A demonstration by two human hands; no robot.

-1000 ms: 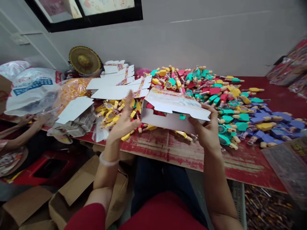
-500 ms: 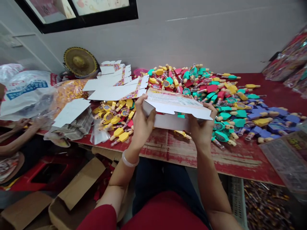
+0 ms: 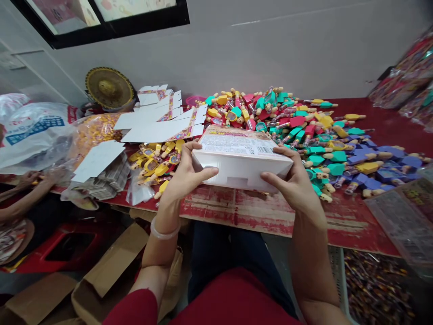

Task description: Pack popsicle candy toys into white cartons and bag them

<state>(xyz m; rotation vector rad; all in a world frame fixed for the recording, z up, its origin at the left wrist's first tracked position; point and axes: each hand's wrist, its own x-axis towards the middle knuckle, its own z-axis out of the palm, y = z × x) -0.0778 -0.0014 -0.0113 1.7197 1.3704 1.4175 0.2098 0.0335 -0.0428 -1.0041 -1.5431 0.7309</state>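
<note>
Your left hand (image 3: 185,175) and right hand (image 3: 299,180) clasp opposite ends of the printed carton (image 3: 238,155), its long axis spanning between them.

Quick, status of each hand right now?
Left hand: holding the white box by its left end.
Right hand: holding the white box too, by its right end.
</note>
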